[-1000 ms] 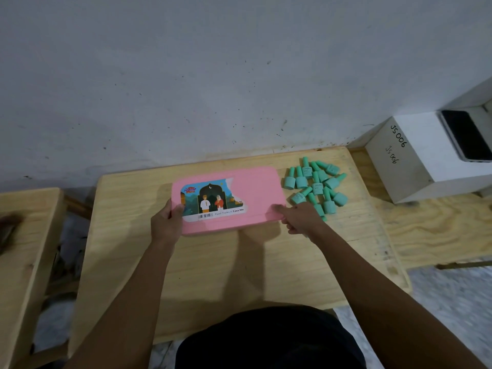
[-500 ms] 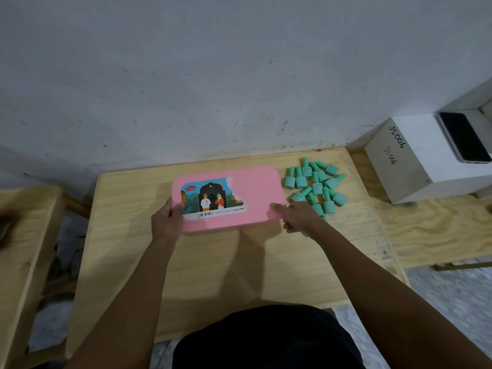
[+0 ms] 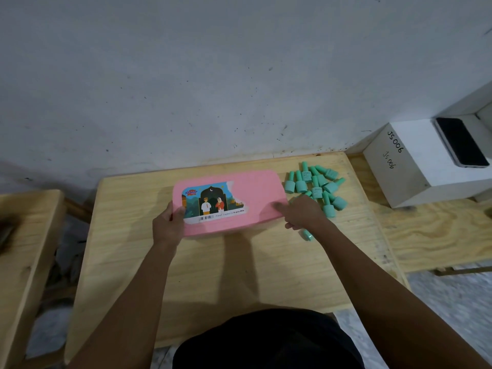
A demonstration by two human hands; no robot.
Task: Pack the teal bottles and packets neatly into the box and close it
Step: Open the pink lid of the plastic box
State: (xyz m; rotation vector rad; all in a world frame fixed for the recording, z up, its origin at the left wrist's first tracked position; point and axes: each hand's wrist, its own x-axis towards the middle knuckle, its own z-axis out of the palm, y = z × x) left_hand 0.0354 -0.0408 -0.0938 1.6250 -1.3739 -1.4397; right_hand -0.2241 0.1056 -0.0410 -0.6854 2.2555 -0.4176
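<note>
The left hand (image 3: 169,225) grips the left end of the pink box (image 3: 255,193), thumb on the lid. The right hand (image 3: 303,215) holds the right end, thumb on top and fingers curled at the edge. The box lies lid-on at the middle of the worktop (image 3: 239,275), near the wall, with bare wood in front. Teal bottles (image 3: 316,186) cluster just right of the box, behind the right hand; one stray (image 3: 307,234) lies by the wrist. A white carton (image 3: 415,177) with a phone (image 3: 460,142) sits further right.
</note>
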